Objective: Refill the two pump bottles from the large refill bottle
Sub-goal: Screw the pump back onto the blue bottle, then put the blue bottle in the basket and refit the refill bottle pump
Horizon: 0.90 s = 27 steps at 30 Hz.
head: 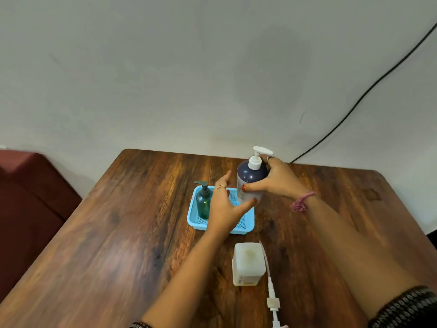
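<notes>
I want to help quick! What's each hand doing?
Left hand: open, thumb touching the large refill bottle.
Right hand: gripping that bottle.

I sit at a brown wooden table (118, 233) with strong dark grain and rounded far corners, its top shining softly where light falls. Behind it runs a plain pale wall (189, 67). A black cable (369, 88) slants down the wall to the table's far right edge. At my left stands a dark red seat (26, 197).
</notes>
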### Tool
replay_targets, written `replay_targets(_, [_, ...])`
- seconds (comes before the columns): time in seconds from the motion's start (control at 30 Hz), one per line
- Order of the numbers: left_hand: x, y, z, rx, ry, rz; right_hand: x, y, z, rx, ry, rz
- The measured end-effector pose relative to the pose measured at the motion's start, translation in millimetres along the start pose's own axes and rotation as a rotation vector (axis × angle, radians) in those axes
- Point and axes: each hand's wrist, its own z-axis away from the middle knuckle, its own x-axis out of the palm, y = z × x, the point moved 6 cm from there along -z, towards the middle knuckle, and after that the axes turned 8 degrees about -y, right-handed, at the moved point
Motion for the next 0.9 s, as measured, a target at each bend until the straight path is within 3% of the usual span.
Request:
replay_targets(0.4, [-57,-85,20,-0.177,0.121,0.088,76,85,-39,0.164,-0.162,-0.053])
replay_targets(0.9, [-45,-88,14,-0.182,0.047,0.132,106,124,-47,0.226,-0.280,-0.092])
